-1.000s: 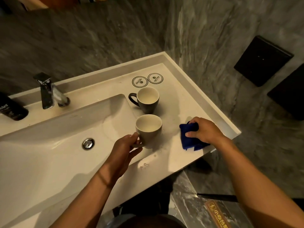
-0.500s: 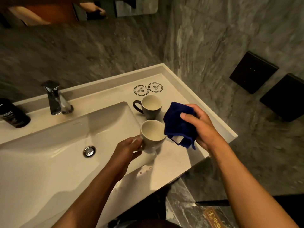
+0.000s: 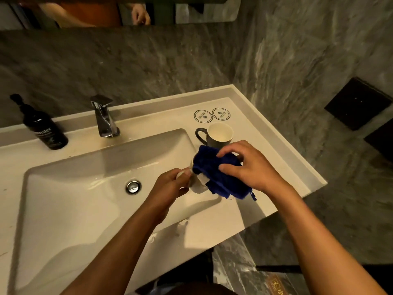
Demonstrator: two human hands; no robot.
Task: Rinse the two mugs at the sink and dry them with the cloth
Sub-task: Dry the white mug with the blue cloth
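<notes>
Now your left hand [image 3: 170,186] grips the pale mug [image 3: 197,184] by its handle over the basin's [image 3: 85,188] right edge; your right hand [image 3: 248,167] clutches the blue cloth [image 3: 214,169] over its mouth, contents hidden. Dark mug [image 3: 217,135] at 12 o'clock, upright, looks empty.

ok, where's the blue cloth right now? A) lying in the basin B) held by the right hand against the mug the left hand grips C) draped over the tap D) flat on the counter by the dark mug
B: the right hand presses the blue cloth over the light mug, which the left hand grips.
</notes>
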